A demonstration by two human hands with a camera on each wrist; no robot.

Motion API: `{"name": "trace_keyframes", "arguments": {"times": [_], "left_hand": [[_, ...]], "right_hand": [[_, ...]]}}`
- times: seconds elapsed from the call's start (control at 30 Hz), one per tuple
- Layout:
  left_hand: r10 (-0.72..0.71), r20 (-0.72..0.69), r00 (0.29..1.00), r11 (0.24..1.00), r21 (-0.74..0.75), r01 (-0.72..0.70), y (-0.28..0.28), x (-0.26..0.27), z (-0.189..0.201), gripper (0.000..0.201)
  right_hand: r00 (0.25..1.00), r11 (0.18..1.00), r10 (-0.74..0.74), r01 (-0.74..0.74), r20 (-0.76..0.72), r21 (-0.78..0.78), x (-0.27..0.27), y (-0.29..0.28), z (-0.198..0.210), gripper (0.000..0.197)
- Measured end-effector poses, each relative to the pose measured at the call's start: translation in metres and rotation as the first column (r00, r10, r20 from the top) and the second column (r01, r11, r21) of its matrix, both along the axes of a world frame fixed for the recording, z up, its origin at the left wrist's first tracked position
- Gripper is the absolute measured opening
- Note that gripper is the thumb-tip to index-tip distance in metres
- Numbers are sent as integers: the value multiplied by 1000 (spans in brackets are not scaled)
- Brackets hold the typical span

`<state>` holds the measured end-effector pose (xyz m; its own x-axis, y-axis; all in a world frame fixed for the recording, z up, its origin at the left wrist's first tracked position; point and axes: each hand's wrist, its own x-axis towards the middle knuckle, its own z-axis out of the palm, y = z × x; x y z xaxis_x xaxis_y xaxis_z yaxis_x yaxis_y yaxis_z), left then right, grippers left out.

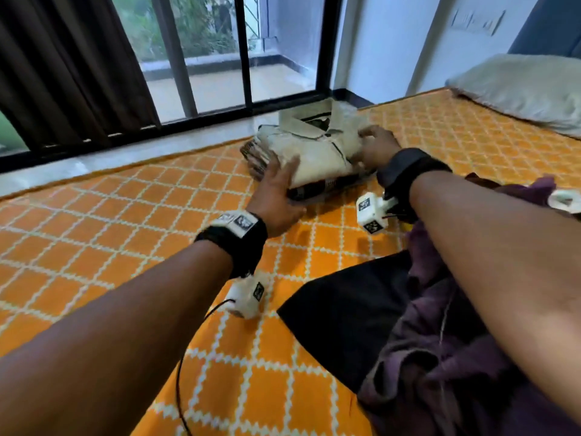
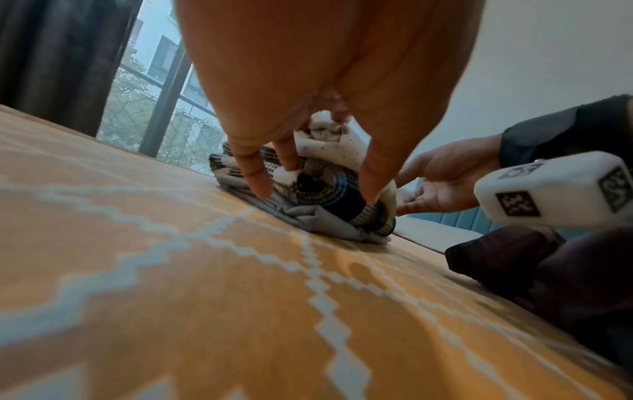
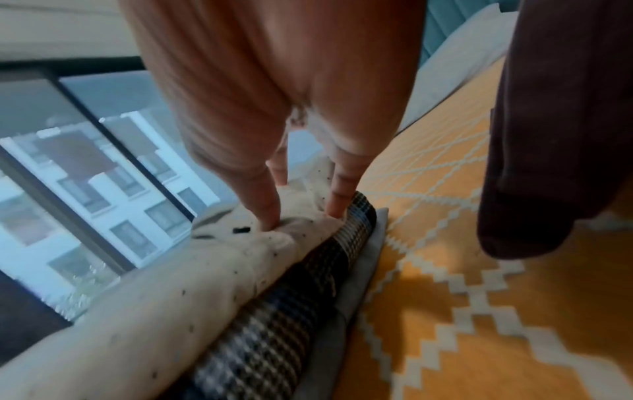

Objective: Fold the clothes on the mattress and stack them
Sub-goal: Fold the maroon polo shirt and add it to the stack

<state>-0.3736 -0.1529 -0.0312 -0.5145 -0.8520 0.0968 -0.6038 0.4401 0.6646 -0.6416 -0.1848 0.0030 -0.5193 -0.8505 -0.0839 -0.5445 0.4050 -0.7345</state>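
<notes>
A stack of folded clothes (image 1: pixel 314 162) sits on the orange mattress (image 1: pixel 125 221) near the window. A cream collared shirt (image 3: pixel 164 300) lies on top, a dark checked garment (image 3: pixel 274 333) under it and a grey one (image 3: pixel 346 319) at the bottom. My left hand (image 1: pixel 279 180) presses straight, spread fingers (image 2: pixel 257 181) against the stack's near left side. On the right side my right hand (image 1: pixel 374 143) rests with straight fingertips (image 3: pixel 268 211) dug into the cream shirt. Neither hand grips anything.
A crumpled purple garment (image 1: pixel 440 347) and a black one (image 1: pixel 345 316) lie unfolded on the mattress under my right forearm. A grey pillow (image 1: pixel 522 86) lies at the far right. Behind the stack are the window bars (image 1: pixel 245 48) and a dark curtain (image 1: pixel 63 64).
</notes>
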Motion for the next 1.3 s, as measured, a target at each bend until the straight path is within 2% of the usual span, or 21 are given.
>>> {"name": "trace_keyframes", "arguments": {"times": [0.1, 0.2, 0.27, 0.37, 0.5, 0.57, 0.6, 0.67, 0.7, 0.73, 0.77, 0.83, 0.87, 0.97, 1.07, 1.13, 1.2, 1.23, 1.3], "left_hand": [[-8, 34, 999, 1000, -27, 9, 6, 13, -2, 107], [40, 43, 998, 999, -29, -39, 26, 28, 11, 114], [61, 27, 998, 998, -32, -60, 47, 40, 18, 116], [32, 15, 999, 999, 2, -32, 93, 57, 38, 103], [-66, -57, 996, 996, 47, 69, 171, 56, 64, 72], [-101, -89, 991, 983, 142, 113, 207, 46, 63, 69], [-129, -97, 987, 971, 192, 145, 222, 38, 56, 69], [-210, -103, 972, 942, 244, 230, 258, 20, 45, 68], [-258, -107, 960, 926, 256, 278, 274, 10, 40, 69], [-300, -108, 948, 913, 257, 318, 290, 1, 35, 70], [-327, -108, 939, 902, 260, 344, 303, -7, 30, 70], [-343, -87, 935, 898, 262, 354, 322, -20, 27, 79], [-332, -63, 941, 901, 273, 336, 328, -24, 28, 89], [-287, -45, 957, 917, 276, 288, 332, -23, 35, 111], [-243, -122, 962, 925, 269, 267, 329, -6, 44, 115], [-208, -238, 949, 918, 288, 274, 330, 4, 57, 112], [-162, -368, 916, 931, 249, 265, 329, 13, 77, 107], [-105, -412, 905, 948, 233, 216, 329, 21, 95, 97], [-45, -551, 833, 975, 157, 156, 331, 43, 121, 57]], "right_hand": [[991, 991, -47, 62, 125, -117, -4, 15, 19, 60], [998, 995, 42, -37, 55, -89, 7, 44, 50, 68], [993, 993, 118, -119, -27, -20, 19, 70, 68, 65], [961, 974, 224, -227, -160, -3, 43, 124, 100, 54], [931, 947, 287, -312, -226, -80, 63, 234, 139, 36], [905, 955, 293, -292, -309, 53, 59, 293, 141, 40], [876, 946, 316, -260, -365, 194, 55, 317, 135, 52], [794, 866, 386, -138, -469, 481, 47, 362, 116, 86], [780, 828, 392, -67, -488, 557, 42, 379, 102, 98], [794, 821, 357, -17, -491, 571, 40, 396, 90, 102], [823, 851, 294, 6, -485, 526, 38, 405, 78, 93], [852, 937, 105, 89, -513, 339, 36, 420, 64, 46], [854, 957, -15, 163, -520, 239, 38, 424, 58, 30], [860, 955, -268, 296, -435, -4, 58, 432, 46, 24], [857, 931, -342, 251, -386, -266, 89, 424, 54, 20], [888, 862, -312, 115, -337, -494, 111, 415, 73, 17], [956, 737, -179, -25, -231, -676, 137, 409, 90, 17], [980, 679, -70, -92, -189, -728, 152, 406, 97, 16], [975, 601, 153, -223, -163, -767, 186, 404, 109, 16]]}}
